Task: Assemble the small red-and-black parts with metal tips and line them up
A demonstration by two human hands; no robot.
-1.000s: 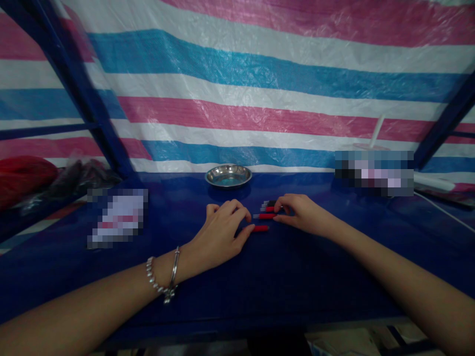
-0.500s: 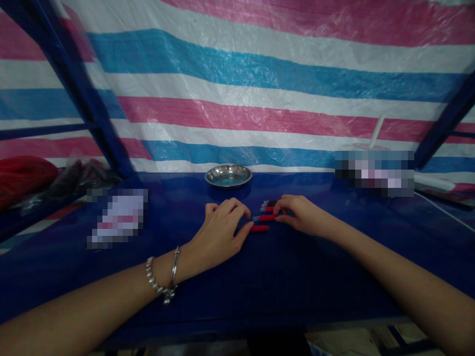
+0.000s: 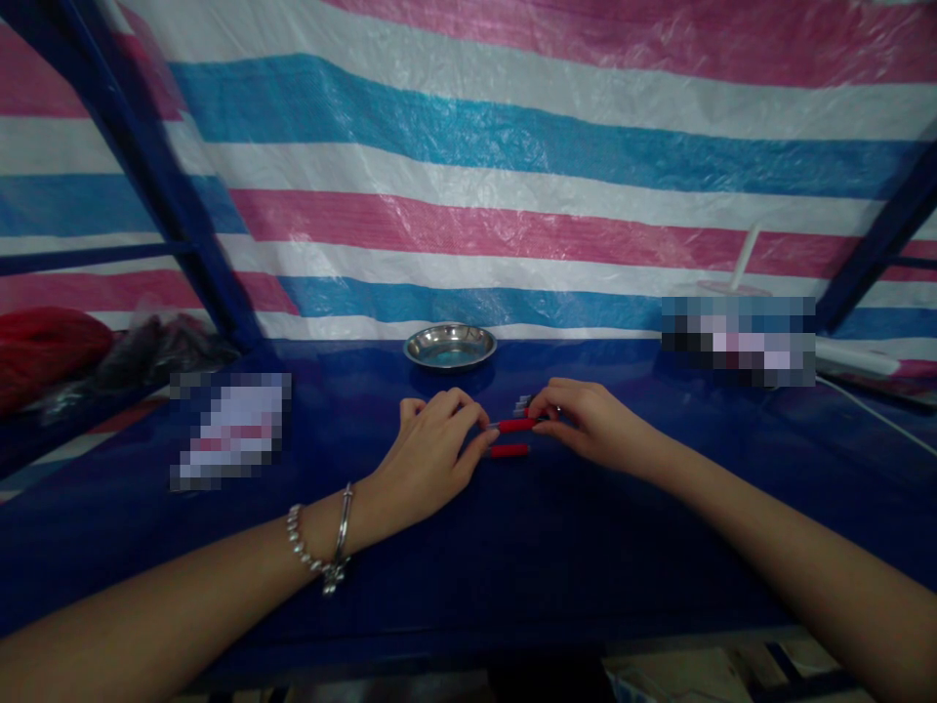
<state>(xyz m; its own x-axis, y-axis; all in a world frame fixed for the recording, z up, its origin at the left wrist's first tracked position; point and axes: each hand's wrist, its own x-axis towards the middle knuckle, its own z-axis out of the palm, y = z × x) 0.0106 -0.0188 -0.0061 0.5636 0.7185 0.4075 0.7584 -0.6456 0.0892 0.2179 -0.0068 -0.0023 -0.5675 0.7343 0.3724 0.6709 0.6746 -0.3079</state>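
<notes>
A red pen (image 3: 516, 426) lies crosswise between my two hands. My right hand (image 3: 596, 425) pinches its right end with thumb and forefinger. At its left end, my left hand (image 3: 435, 449) closes thumb and fingertips around the tip. Nearer to me, another red pen (image 3: 510, 451) rests on the blue table (image 3: 556, 566), its left end beside my left thumb. Behind the held one, the clear tips of more pens (image 3: 522, 402) show, partly hidden by my right fingers. Bracelets circle my left wrist.
A shallow steel dish (image 3: 450, 350) stands at the back of the table. A blurred-out packet (image 3: 238, 425) lies on the left, and a blurred-out object (image 3: 747, 342) with a white cable sits at the back right. Striped plastic sheeting (image 3: 512, 176) hangs behind.
My right hand and the red pen in it have shifted slightly left. The pen's left end has come between the thumb and fingers of my left hand.
</notes>
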